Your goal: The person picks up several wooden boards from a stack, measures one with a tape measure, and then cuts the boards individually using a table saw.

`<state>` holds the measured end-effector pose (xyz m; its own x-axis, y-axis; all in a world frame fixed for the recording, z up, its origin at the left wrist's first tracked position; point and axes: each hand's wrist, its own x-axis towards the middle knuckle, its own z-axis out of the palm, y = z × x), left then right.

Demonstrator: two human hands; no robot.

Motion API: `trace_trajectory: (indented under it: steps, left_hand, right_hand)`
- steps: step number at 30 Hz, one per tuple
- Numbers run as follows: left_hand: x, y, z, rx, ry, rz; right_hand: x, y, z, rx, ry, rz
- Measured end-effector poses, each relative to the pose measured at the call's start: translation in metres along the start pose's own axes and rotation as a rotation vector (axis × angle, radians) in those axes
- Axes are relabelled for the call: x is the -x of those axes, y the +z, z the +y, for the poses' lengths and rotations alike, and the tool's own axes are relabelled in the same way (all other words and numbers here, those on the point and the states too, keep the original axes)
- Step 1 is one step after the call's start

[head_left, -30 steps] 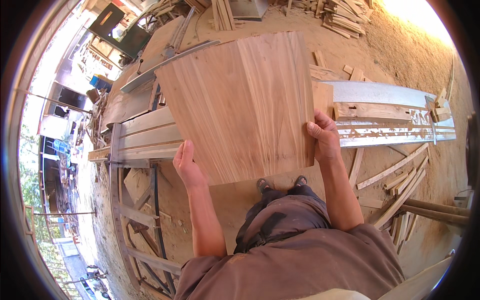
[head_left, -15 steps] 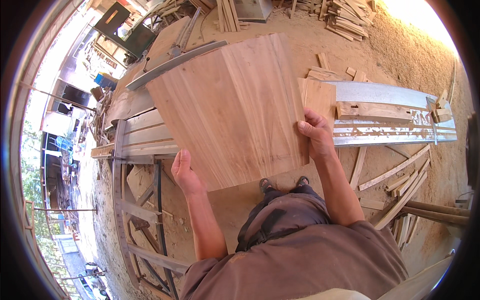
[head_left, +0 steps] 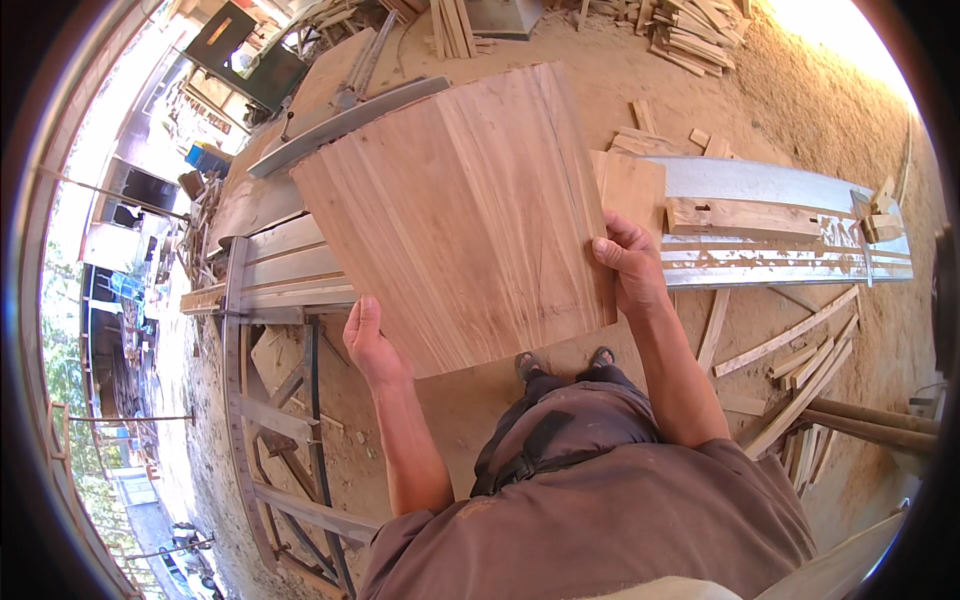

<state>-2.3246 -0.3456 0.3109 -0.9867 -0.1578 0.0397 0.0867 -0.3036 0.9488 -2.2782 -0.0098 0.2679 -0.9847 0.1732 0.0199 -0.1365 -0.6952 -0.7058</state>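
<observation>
A broad, flat wooden panel (head_left: 455,215) with striped brown grain is held up in front of me, tilted. My left hand (head_left: 372,345) grips its lower left edge, thumb on the upper face and the fingers mostly hidden. On the right edge my right hand (head_left: 630,260) is closed, its thumb pressed on the panel's face. Just beyond that hand a smaller wooden board (head_left: 640,185) shows, partly covered by the panel. A long metal fence (head_left: 350,125) runs behind the panel's far edge.
A metal-topped bench (head_left: 770,185) extends right, bearing a mortised wooden piece (head_left: 740,217) and sawdust. A metal frame (head_left: 270,420) stands at the left. Offcuts (head_left: 800,380) lie on the floor at right; a wood pile (head_left: 695,35) and sawdust (head_left: 830,80) lie farther back.
The panel and both hands stay almost in place; the whole view has shifted very slightly. Both hands keep their hold.
</observation>
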Motion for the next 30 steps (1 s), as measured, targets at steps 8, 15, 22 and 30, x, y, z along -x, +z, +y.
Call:
trace_trajectory:
  steps: [8, 15, 22, 30]
  left_hand:
    - [-0.014, 0.022, -0.017, -0.067, 0.050, 0.035]
    - [-0.042, 0.049, -0.020, -0.056, 0.258, -0.098]
    - [-0.047, 0.079, -0.037, -0.192, 0.284, -0.219]
    - [-0.043, 0.117, -0.035, -0.330, 0.439, -0.196]
  right_hand:
    - [0.004, -0.004, -0.008, 0.156, -0.037, 0.001]
    - [-0.009, -0.013, -0.020, 0.495, -0.079, -0.021]
    - [-0.024, -0.017, -0.021, 0.629, -0.205, 0.152]
    - [-0.025, -0.062, -0.007, 0.568, -0.212, 0.121]
